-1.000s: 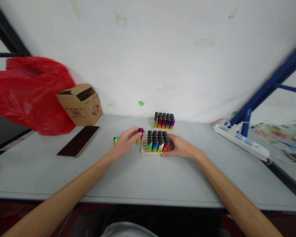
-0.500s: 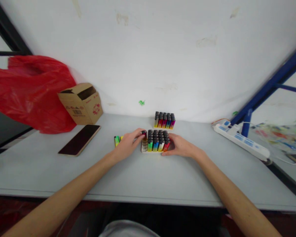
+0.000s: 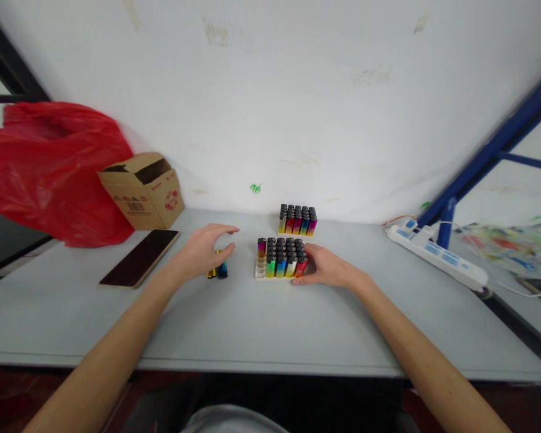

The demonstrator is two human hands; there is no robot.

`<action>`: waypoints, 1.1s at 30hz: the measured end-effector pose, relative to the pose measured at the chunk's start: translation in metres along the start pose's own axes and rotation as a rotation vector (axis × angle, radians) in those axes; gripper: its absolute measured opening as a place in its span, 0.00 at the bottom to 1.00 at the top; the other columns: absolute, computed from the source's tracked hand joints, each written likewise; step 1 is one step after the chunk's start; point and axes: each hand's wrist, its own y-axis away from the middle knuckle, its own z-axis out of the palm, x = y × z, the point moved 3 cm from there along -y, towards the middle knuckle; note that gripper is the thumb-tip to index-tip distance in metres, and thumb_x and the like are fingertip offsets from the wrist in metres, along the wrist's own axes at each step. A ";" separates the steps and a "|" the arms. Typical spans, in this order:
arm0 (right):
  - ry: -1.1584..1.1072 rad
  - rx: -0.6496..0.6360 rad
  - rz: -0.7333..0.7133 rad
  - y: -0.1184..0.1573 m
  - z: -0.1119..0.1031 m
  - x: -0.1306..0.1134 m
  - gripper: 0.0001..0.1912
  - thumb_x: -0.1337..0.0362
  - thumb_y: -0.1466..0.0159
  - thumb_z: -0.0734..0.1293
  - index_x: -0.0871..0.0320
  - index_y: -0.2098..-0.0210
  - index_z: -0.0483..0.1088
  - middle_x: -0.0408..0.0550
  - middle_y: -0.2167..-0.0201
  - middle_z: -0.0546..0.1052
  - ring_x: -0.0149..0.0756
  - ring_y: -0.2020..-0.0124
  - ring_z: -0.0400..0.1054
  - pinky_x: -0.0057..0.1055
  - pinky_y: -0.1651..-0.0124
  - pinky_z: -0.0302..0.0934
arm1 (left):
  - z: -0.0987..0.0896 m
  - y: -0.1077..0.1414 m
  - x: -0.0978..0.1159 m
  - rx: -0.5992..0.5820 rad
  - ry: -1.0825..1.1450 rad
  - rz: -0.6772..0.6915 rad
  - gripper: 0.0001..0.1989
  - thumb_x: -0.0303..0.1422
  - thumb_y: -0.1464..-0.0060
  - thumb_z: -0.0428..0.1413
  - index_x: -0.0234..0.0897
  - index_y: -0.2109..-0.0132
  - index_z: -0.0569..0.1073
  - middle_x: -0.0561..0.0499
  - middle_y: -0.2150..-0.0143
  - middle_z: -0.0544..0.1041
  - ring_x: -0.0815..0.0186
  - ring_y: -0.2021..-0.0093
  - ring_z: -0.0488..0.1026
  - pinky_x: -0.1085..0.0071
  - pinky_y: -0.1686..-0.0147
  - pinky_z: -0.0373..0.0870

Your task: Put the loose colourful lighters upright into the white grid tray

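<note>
My left hand (image 3: 198, 251), thumb and fingers apart and holding nothing, hovers over a few loose lighters (image 3: 222, 270) lying on the table; it partly hides them. To its right stands a white tray (image 3: 260, 273) packed with several upright, multicoloured, black-topped lighters (image 3: 281, 266). In the tray's leftmost row, one purple-and-gold lighter (image 3: 262, 246) stands at the back, with bare slots in front of it. My right hand (image 3: 327, 267) grips the tray's right side, thumb at the front corner and fingers along the side, some of them hidden behind the lighters.
Behind, near the wall, stands a second block of upright lighters (image 3: 298, 220). At the left are a phone (image 3: 139, 258), an opened cardboard box (image 3: 144, 192) and a red plastic bag (image 3: 58, 174). A white power strip (image 3: 437, 255) lies at the right beside a blue metal frame (image 3: 478, 168).
My left hand has let go of the purple-and-gold lighter in the tray's left row and moved left over the loose lighters, its fingers opening. My right hand stays at the tray.
</note>
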 end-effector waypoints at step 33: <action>-0.011 -0.011 0.023 0.000 0.000 0.001 0.35 0.46 0.47 0.79 0.58 0.47 0.71 0.54 0.50 0.78 0.50 0.52 0.72 0.45 0.47 0.66 | 0.038 -0.003 0.035 -0.236 1.398 -0.349 0.26 0.52 0.37 0.45 0.40 0.76 0.59 0.55 0.83 0.58 0.70 0.82 0.53 0.74 0.81 0.54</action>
